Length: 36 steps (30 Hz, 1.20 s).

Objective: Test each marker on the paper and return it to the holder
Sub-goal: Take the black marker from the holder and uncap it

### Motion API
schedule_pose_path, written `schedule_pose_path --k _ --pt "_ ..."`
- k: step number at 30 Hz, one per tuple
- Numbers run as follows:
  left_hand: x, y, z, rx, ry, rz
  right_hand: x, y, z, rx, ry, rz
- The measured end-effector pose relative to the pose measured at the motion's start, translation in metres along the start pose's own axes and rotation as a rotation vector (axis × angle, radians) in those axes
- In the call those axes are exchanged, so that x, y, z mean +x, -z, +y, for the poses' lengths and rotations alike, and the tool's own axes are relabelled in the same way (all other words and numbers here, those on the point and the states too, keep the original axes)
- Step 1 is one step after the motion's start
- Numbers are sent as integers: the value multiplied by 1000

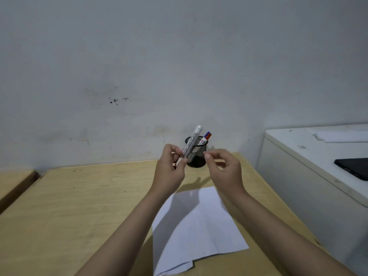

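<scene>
My left hand (172, 167) grips a white marker (191, 140) near its lower end, so it slants up to the right in front of the black mesh holder (197, 154). A second marker (206, 137) with a red and blue cap stands inside the holder. Just right of the holder, my right hand (223, 168) hovers with thumb and forefinger pinched together; I cannot tell whether it holds anything. A white sheet of paper (199, 228) lies on the wooden desk (79, 206) beneath my forearms.
The holder stands at the desk's far edge against a grey wall. A white cabinet (310, 176) on the right carries a dark tablet (353, 168) and a paper scrap. Another wooden surface (14, 182) adjoins at the left.
</scene>
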State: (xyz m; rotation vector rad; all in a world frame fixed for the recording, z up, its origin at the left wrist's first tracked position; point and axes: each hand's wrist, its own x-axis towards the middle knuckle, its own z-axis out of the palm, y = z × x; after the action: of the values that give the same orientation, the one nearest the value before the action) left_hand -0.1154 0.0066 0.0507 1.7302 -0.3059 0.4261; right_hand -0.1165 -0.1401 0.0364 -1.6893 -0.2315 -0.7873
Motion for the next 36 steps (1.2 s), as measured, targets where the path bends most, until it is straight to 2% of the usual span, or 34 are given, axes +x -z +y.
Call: schedule_pose_path --k 8,13,19,22,25,29,36 --pt "-27 21 14 136 -91 -112 -12 -28 -36 171 -191 -67" --pt "-36 46 9 141 -28 -16 -16 -30 -45 219 -264 34" --pt "-46 49 12 138 -56 21 -31 -37 -59 271 -353 -136" --pt "-49 46 15 192 -77 42 -31 -36 -63 259 -383 -136" --pt "-50 46 20 164 -21 11 -30 -31 -65 278 -381 -135" --pt "-43 51 28 47 79 -112 -29 -26 -63 328 -360 -182" --pt "-36 63 27 -191 243 -283 -30 -28 -61 392 -199 -255"
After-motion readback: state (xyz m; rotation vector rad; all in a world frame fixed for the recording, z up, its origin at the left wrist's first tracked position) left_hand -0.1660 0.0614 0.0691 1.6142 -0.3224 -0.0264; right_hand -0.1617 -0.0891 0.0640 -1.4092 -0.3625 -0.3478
